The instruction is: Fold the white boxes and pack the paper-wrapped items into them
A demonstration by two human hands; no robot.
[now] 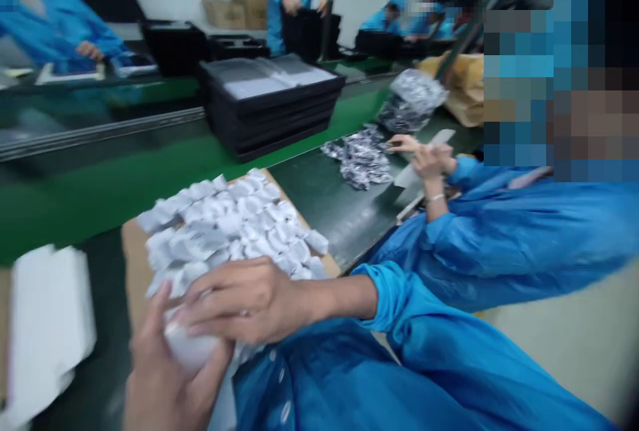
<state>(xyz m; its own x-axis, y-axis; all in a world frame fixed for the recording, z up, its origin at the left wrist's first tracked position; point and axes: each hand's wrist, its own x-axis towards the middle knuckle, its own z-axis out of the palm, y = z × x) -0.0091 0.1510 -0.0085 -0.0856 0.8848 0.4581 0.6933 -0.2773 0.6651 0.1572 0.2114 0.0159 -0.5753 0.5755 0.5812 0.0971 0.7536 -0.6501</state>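
Observation:
My left hand [162, 371] and my right hand [244, 301] meet at the bottom of the view, both closed around a small white packet [192, 351] held between them. The right hand's fingers curl over the top of the packet; the left hand cups it from below. Just beyond my hands lies a heap of several similar small white packets [229, 225] on a brown cardboard sheet [132, 265]. My blue sleeve [399, 324] runs off to the right. The picture is blurred by motion.
A white box [47, 324] lies at the left. A green conveyor belt [124, 178] carries stacked black trays [269, 108]. At my right a co-worker in blue has hands [424, 158] near a pile of silvery packets [362, 155]. More people stand behind.

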